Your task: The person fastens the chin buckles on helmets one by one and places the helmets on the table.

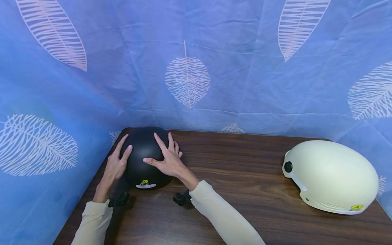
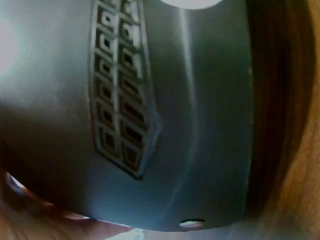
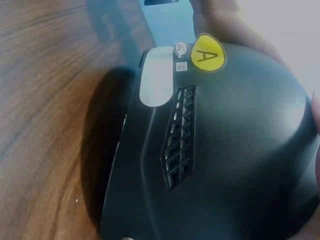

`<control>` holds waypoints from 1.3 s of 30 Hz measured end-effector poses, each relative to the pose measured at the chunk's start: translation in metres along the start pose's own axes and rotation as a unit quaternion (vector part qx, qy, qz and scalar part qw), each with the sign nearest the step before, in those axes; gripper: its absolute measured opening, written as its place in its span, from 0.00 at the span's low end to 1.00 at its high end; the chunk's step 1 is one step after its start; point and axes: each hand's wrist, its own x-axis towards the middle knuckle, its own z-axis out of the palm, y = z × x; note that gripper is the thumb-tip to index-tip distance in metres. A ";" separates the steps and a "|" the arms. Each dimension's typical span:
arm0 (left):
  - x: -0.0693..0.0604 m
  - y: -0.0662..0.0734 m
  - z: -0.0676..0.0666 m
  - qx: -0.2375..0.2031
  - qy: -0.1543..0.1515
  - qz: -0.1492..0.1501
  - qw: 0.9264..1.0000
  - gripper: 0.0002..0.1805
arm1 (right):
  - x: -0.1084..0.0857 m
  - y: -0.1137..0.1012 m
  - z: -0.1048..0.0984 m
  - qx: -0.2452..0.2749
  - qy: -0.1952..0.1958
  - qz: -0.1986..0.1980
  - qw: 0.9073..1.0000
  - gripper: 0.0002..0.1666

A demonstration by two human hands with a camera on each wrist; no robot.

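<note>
A matte black helmet is at the table's far left corner, its dome up. My left hand lies along its left side, fingers straight and thumb spread apart. Across the dome's right side, my right hand touches with spread, fairly straight fingers. A yellow "A" sticker and a pale strip mark the helmet's near side. The left wrist view shows its slotted vent and rim close up. Whether the rim touches the table cannot be made out.
A cream helmet with a black round fitting sits at the right end of the dark wood table. Blue cloth with white leaf prints hangs behind the table and along its sides.
</note>
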 end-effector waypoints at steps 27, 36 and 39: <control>0.003 -0.007 0.006 -0.050 0.009 0.030 0.998 0.31 | 0.005 0.003 0.008 0.033 0.011 0.009 0.999 0.49; 0.003 -0.007 0.007 -0.061 0.018 0.030 0.998 0.31 | 0.003 0.003 0.008 0.035 0.016 0.005 0.999 0.49; 0.003 -0.008 0.008 -0.063 0.018 0.029 0.997 0.30 | 0.003 0.003 0.008 0.032 0.015 0.007 0.999 0.49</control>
